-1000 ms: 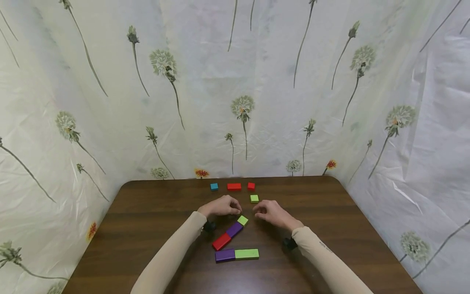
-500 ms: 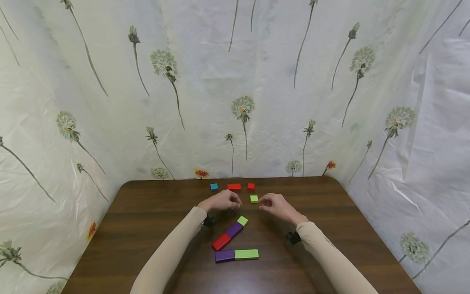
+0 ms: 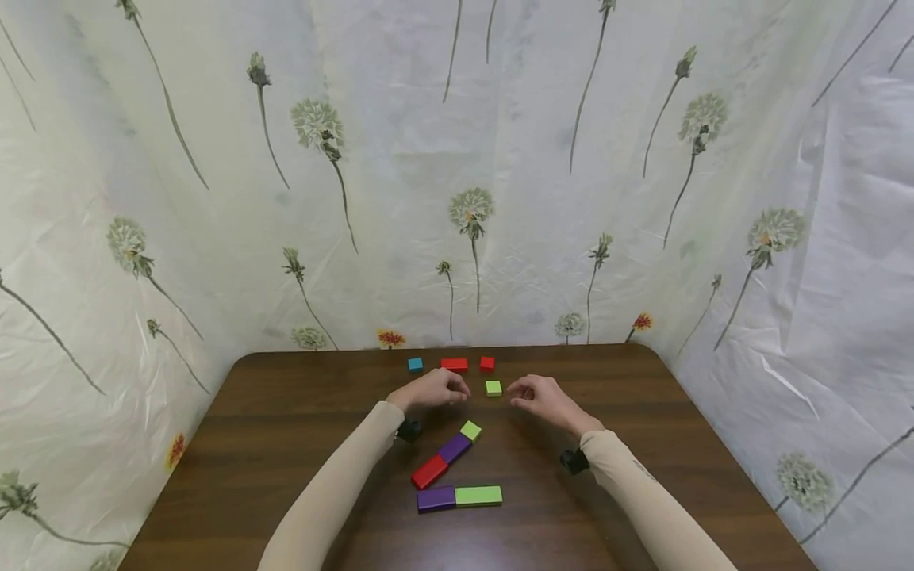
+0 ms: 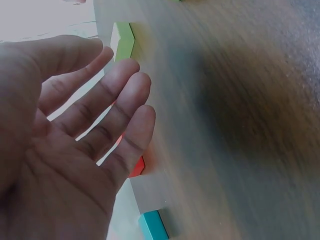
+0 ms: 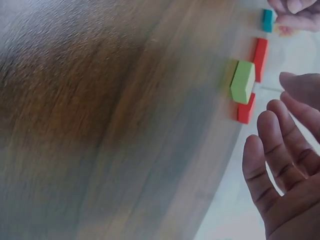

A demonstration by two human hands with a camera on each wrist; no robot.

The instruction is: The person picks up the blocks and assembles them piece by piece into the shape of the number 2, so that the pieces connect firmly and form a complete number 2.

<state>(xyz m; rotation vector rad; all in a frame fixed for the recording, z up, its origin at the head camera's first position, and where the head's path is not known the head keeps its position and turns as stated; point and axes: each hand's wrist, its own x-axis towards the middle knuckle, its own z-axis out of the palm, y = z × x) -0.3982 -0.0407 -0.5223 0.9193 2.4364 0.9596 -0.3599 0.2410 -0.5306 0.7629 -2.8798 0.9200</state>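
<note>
A small lime-green block (image 3: 493,388) lies on the table between my two hands, touched by neither. My left hand (image 3: 431,388) hovers to its left with relaxed fingers, and the left wrist view shows nothing in that palm. To the block's right is my right hand (image 3: 544,399), its fingers loosely bent and holding nothing. Nearer to me, a slanted row joins a green block (image 3: 470,431), a purple block (image 3: 455,449) and a red block (image 3: 430,472) end to end. Below it a second purple block (image 3: 435,499) meets a longer green block (image 3: 478,496).
Along the far edge of the dark wooden table (image 3: 286,444) lie a blue block (image 3: 416,365), a longer red block (image 3: 454,364) and a small red block (image 3: 487,363). A curtain with dandelion prints (image 3: 400,198) hangs right behind that edge.
My right hand has shifted away from me and to the right, ending beside the small green block. The left hand has risen slightly away from the slanted row. The blocks stay put.
</note>
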